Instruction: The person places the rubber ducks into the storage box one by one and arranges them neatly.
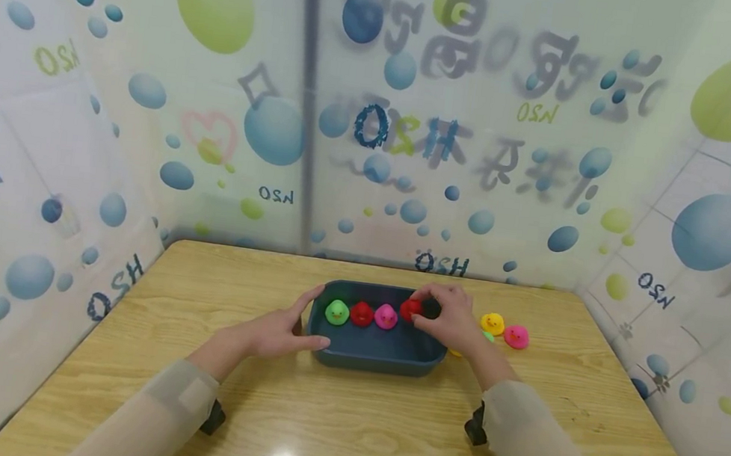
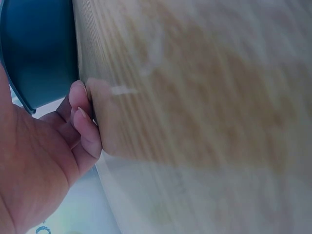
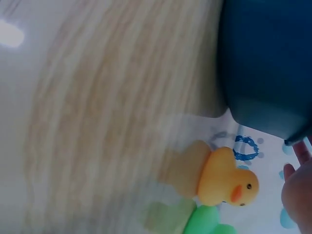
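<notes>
A dark blue-grey rectangular bin [image 1: 377, 363] sits on the table. In it stand a green rubber duck [image 1: 338, 313], a red one and a pink rubber duck [image 1: 385, 317], in a row. My right hand [image 1: 453, 319] pinches another red rubber duck [image 1: 410, 308] at the row's right end, inside the bin; whether it touches the bottom cannot be seen. My left hand [image 1: 275, 332] spans the bin's left end, thumb straight at the front corner, index finger along the back corner. In the left wrist view its other fingers [image 2: 85, 126] bend loosely beside the bin [image 2: 44, 48].
Right of the bin lie a yellow duck [image 1: 493, 323], a bright pink duck [image 1: 517, 336] and a partly hidden green duck [image 1: 488, 337]. Another yellow duck [image 3: 224, 180] is close to the bin, mostly behind my right hand in the head view. Printed curtains surround the wooden table [image 1: 344, 414].
</notes>
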`<state>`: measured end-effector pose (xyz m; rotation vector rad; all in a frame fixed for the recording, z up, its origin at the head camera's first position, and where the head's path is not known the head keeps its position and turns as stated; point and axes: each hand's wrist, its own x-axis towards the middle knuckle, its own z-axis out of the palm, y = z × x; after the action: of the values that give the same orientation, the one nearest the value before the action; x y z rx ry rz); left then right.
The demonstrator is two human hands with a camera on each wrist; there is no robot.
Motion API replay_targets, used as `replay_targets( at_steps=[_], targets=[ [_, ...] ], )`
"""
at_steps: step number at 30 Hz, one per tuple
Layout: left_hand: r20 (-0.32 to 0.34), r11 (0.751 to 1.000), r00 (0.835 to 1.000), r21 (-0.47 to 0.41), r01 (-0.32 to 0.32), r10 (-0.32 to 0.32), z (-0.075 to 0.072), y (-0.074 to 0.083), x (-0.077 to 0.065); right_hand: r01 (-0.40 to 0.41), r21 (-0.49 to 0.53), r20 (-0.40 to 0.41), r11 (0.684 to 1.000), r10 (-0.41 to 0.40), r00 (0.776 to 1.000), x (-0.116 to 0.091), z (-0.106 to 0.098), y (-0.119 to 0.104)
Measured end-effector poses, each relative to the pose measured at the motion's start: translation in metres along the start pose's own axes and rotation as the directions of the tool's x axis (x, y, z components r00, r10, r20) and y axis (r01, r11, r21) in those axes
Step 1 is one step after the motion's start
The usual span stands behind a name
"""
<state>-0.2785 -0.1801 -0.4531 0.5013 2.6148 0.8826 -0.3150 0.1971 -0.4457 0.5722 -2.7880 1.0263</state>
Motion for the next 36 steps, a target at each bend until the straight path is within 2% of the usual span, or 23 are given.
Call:
replay_targets(
  at_steps=[7, 20, 36],
  targets=[
    [-0.002, 1.000, 1.000, -0.007, 0.004, -0.004, 0.000, 0.000, 0.001, -0.054, -0.024, 0.028, 0.998, 0.055, 0.998, 0.002, 0.007, 0.004],
    [0.000, 1.000, 1.000, -0.006, -0.006, 0.006, 0.000, -0.002, 0.000, -0.158, -0.132, 0.093, 0.979, 0.170, 0.981, 0.004, 0.011, -0.004],
    [0.004, 1.000, 1.000, -0.021, -0.010, 0.010, 0.000, 0.000, 0.000, -0.174, -0.179, 0.123, 0.968, 0.197, 0.973, 0.004, 0.011, -0.013]
  ],
)
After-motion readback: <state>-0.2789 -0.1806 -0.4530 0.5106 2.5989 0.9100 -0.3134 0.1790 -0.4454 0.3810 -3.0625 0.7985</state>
